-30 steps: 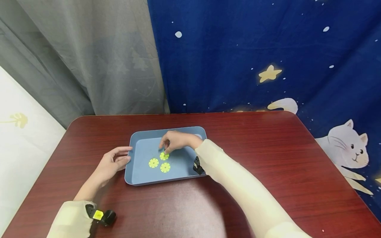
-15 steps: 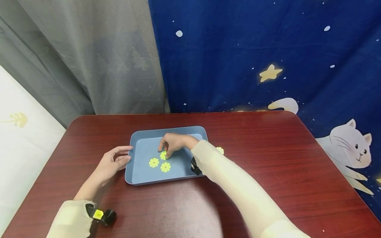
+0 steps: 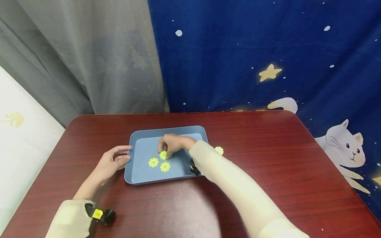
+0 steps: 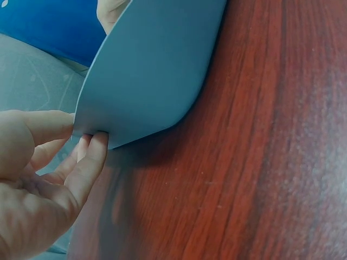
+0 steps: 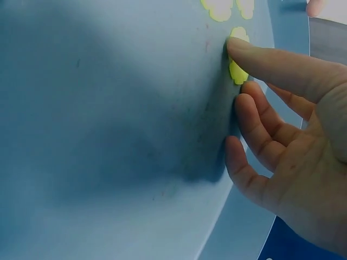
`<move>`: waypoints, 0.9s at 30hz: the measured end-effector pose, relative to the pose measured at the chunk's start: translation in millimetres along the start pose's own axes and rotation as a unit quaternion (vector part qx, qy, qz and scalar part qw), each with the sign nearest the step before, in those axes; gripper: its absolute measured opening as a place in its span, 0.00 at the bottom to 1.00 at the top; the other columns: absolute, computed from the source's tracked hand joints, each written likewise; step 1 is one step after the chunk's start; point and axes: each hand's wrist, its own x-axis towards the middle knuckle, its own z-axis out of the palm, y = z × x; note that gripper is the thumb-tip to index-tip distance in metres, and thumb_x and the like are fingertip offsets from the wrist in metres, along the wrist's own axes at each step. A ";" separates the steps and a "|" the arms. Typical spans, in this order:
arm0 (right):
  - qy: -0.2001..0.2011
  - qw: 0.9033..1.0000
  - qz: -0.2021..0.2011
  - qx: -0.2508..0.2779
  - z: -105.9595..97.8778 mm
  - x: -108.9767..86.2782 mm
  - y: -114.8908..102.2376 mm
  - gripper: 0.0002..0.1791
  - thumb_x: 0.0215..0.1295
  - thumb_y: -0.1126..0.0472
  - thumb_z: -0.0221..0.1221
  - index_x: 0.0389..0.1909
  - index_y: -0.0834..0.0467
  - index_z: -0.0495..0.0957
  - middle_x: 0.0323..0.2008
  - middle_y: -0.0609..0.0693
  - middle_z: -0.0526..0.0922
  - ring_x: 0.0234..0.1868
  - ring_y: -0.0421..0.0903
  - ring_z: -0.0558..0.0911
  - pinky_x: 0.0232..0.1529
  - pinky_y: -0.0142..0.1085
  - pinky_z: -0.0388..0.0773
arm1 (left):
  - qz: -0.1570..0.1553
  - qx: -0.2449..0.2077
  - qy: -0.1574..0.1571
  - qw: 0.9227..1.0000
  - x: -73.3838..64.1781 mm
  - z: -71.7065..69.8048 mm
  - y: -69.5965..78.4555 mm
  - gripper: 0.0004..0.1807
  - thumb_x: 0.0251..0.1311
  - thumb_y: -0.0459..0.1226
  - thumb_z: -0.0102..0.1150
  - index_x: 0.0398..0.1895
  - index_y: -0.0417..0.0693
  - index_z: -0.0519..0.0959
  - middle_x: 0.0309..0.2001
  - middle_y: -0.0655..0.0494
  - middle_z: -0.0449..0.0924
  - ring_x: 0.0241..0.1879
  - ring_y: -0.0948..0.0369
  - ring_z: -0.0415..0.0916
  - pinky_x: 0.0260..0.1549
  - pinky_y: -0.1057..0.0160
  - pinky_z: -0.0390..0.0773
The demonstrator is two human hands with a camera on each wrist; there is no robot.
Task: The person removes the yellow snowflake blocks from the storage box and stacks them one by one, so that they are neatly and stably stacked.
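A shallow blue-grey tray (image 3: 178,176) lies on the table. My left hand (image 3: 109,164) is at its left side, fingers extended; in the left wrist view the fingertips (image 4: 99,138) touch the tray's outer wall near the rim. Inside the tray, my right hand (image 3: 175,142) bends over a yellow-green notched disc (image 3: 163,154), with thumb and forefinger at its edges. The right wrist view has the thumb (image 5: 241,46) over this disc (image 5: 238,75); the forefinger's contact is hidden. Two more such discs, one to the left (image 3: 153,162) and a nearer one (image 3: 165,166), lie flat beside it.
Another yellow-green disc (image 3: 219,150) lies on the red-brown table (image 3: 268,148) just right of the tray, partly behind the right sleeve (image 3: 232,178). Grey (image 3: 125,66) and blue (image 3: 220,59) curtains hang behind the table's far edge.
My right hand has sunk slightly and its thumb has moved nearer me over the disc. The right forearm has shifted left, uncovering the disc on the table. The left hand stays at the tray.
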 end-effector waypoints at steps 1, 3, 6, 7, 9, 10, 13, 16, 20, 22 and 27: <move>0.002 1.000 0.001 0.002 0.1 0.1 0.2 0.18 0.44 0.72 0.69 0.39 0.58 0.81 0.35 0.48 0.78 0.36 0.39 0.71 0.35 0.25 0.70 | 0.000 0.001 0.000 1.000 0.1 0.0 0.1 0.26 0.63 0.31 0.53 0.63 0.34 0.61 0.53 0.35 0.63 0.43 0.64 0.76 0.42 0.61 0.77; 0.006 1.000 0.001 0.005 0.3 0.0 0.5 0.18 0.44 0.72 0.69 0.38 0.58 0.81 0.34 0.48 0.78 0.35 0.39 0.71 0.35 0.25 0.70 | 0.000 0.002 0.000 1.000 0.2 0.0 0.4 0.26 0.62 0.31 0.53 0.63 0.34 0.61 0.53 0.35 0.64 0.43 0.63 0.76 0.42 0.61 0.77; 0.011 1.000 0.002 0.011 0.4 -0.6 0.3 0.17 0.44 0.73 0.69 0.38 0.58 0.81 0.34 0.47 0.77 0.35 0.39 0.71 0.34 0.25 0.70 | 0.001 0.003 0.001 1.000 0.3 0.0 0.7 0.26 0.62 0.31 0.53 0.62 0.33 0.61 0.52 0.34 0.64 0.43 0.63 0.76 0.42 0.61 0.77; 0.013 1.000 0.003 0.012 0.4 -0.7 0.2 0.17 0.44 0.73 0.69 0.38 0.59 0.81 0.34 0.47 0.77 0.35 0.39 0.71 0.34 0.25 0.70 | 0.001 0.003 0.001 1.000 0.4 0.1 0.8 0.26 0.62 0.31 0.53 0.62 0.33 0.61 0.52 0.34 0.64 0.43 0.63 0.76 0.42 0.61 0.77; 0.014 1.000 0.004 0.011 0.5 -0.8 0.0 0.17 0.43 0.73 0.69 0.38 0.59 0.81 0.33 0.48 0.77 0.35 0.39 0.72 0.34 0.25 0.70 | 0.001 0.003 0.001 1.000 0.4 0.3 0.8 0.26 0.62 0.31 0.53 0.62 0.33 0.61 0.52 0.34 0.64 0.43 0.63 0.76 0.42 0.61 0.77; 0.015 1.000 0.005 0.010 0.6 -0.8 -0.1 0.17 0.43 0.73 0.69 0.37 0.59 0.81 0.33 0.47 0.77 0.35 0.39 0.72 0.34 0.25 0.70 | 0.001 0.003 0.001 1.000 0.5 0.4 0.7 0.26 0.62 0.31 0.53 0.62 0.33 0.61 0.52 0.34 0.64 0.43 0.63 0.75 0.42 0.61 0.77; 0.015 1.000 0.005 0.004 0.9 -0.6 -0.5 0.17 0.43 0.73 0.69 0.37 0.59 0.81 0.33 0.47 0.77 0.35 0.39 0.72 0.34 0.25 0.70 | 0.001 0.003 0.001 1.000 0.3 0.5 0.5 0.25 0.63 0.31 0.53 0.62 0.33 0.61 0.52 0.34 0.64 0.43 0.63 0.75 0.42 0.62 0.77; 0.015 1.000 0.003 0.000 1.1 -0.3 -0.7 0.17 0.43 0.73 0.69 0.36 0.59 0.80 0.33 0.47 0.77 0.35 0.40 0.71 0.34 0.25 0.70 | 0.001 0.002 0.001 1.000 0.0 0.4 0.4 0.26 0.62 0.31 0.53 0.62 0.33 0.61 0.52 0.34 0.64 0.43 0.63 0.76 0.42 0.62 0.77; 0.016 1.000 0.002 -0.004 1.4 0.1 -0.1 0.17 0.42 0.73 0.70 0.36 0.58 0.80 0.33 0.48 0.76 0.35 0.40 0.72 0.35 0.25 0.70 | 0.003 0.000 0.000 1.000 -0.2 0.7 0.8 0.26 0.62 0.31 0.53 0.62 0.33 0.61 0.52 0.34 0.64 0.43 0.63 0.76 0.42 0.62 0.77; 0.016 1.000 0.002 -0.006 1.2 0.2 0.1 0.17 0.42 0.72 0.70 0.36 0.58 0.80 0.33 0.47 0.77 0.35 0.40 0.72 0.35 0.26 0.70 | 0.004 0.000 0.000 1.000 -0.1 0.9 1.1 0.25 0.62 0.31 0.53 0.62 0.32 0.61 0.51 0.34 0.64 0.43 0.63 0.76 0.42 0.62 0.77; 0.017 1.000 -0.001 -0.009 0.6 0.7 1.2 0.17 0.42 0.72 0.70 0.36 0.58 0.80 0.33 0.46 0.77 0.35 0.40 0.73 0.35 0.26 0.70 | 0.007 -0.003 0.000 1.000 0.6 1.1 1.7 0.25 0.62 0.31 0.53 0.61 0.31 0.61 0.51 0.33 0.64 0.43 0.63 0.76 0.41 0.63 0.78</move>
